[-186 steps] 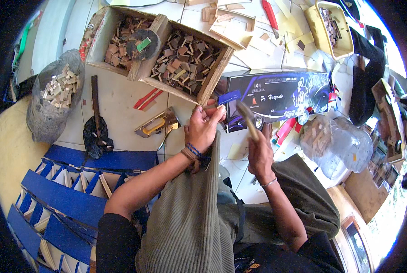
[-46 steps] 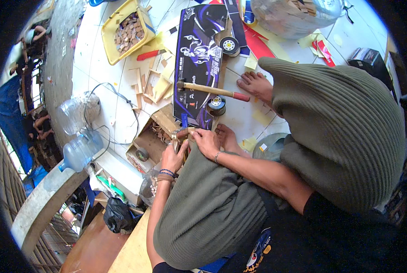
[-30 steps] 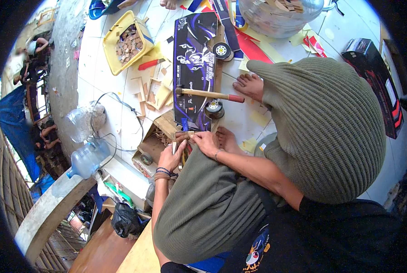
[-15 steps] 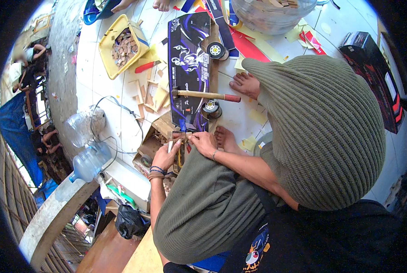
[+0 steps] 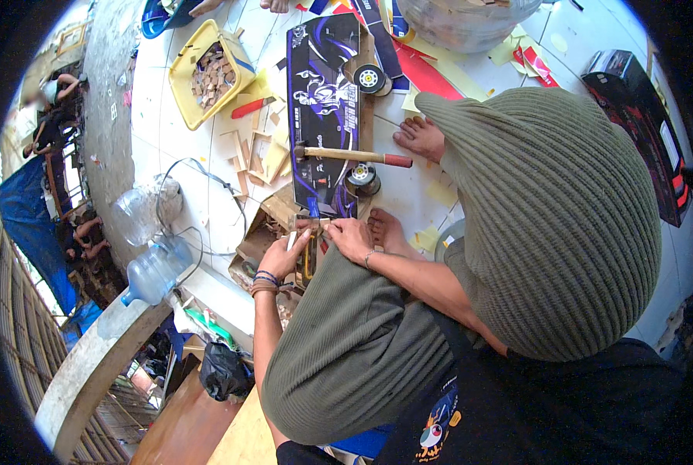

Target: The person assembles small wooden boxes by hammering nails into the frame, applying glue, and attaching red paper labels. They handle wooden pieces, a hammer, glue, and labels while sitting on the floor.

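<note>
there, both hands (image 5: pixel 319 246) pinch a small wooden piece (image 5: pixel 321 225) between them.

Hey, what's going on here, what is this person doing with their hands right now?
A person sitting on a white floor works over their lap. Both hands meet at a small pale wooden piece: the left hand and the right hand pinch it between the fingertips. Just beyond lies a hammer with a red grip, resting across a dark printed board, untouched. A yellow tray of wood bits sits further off.
</note>
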